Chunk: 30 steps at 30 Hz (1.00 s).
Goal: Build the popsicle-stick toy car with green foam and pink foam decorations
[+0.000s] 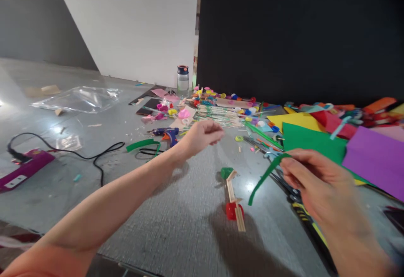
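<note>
One green strip (267, 172) dangles from the right hand (318, 180), grip pinched, left hand (202, 135) narrow, load unclear, lidded bottle (182, 79) beyond.

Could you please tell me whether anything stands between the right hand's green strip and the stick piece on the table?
Nothing visible does: the right hand holds the green strip just right of the stick piece, and the black-and-yellow tool lies farther right.

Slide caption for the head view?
Right hand holds a green strip; left hand hovers over a gray table bearing a small stick model.
</note>
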### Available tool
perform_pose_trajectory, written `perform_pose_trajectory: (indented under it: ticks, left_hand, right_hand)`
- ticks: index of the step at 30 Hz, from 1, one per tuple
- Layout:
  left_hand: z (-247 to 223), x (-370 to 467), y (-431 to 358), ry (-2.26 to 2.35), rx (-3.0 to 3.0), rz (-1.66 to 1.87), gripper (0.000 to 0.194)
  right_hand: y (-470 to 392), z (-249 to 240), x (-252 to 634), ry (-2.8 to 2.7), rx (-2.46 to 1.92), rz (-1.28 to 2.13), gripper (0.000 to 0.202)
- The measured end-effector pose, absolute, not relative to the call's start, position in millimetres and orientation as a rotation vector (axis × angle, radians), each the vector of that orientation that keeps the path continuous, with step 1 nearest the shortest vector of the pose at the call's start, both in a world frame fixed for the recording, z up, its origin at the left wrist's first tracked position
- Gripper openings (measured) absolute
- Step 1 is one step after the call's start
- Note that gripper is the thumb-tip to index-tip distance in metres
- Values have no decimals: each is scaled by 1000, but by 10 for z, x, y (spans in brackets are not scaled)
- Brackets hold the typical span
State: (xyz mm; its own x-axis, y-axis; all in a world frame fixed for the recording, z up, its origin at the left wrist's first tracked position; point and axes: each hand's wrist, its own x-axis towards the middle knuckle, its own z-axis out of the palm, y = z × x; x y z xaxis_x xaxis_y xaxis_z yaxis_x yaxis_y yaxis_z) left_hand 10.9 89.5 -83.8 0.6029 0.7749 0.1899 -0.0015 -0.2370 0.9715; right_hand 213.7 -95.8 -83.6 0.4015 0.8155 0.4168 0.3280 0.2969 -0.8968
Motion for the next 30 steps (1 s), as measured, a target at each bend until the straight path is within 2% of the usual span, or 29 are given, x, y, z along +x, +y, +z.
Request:
perform_pose_trajectory:
  ticks: [7, 11, 16, 21, 30]
  left_hand:
    - [-1110, 0, 343, 765, 1989, 579, 10]
    - [-1247, -118, 221, 716, 2183, 743, 14]
    - [-1402, -180, 175, 325, 2532, 868, 12]
    - [-1488, -142, 239, -3, 2607, 1066, 10]
    - [-1508, -109, 300, -87, 2712, 941, 20]
  right_hand:
    - [-692, -934, 2218, -1115, -1229, 663, 11]
    - [-572, -950, 2207, -1100, -1183, 658, 9]
    - [-526, -1074, 2177, -1136, -1205, 727, 9]
    - [-552, -1135, 2168, -1171, -1238, 749, 11]
    - [-645, -1198, 2153, -1183, -1277, 677, 6]
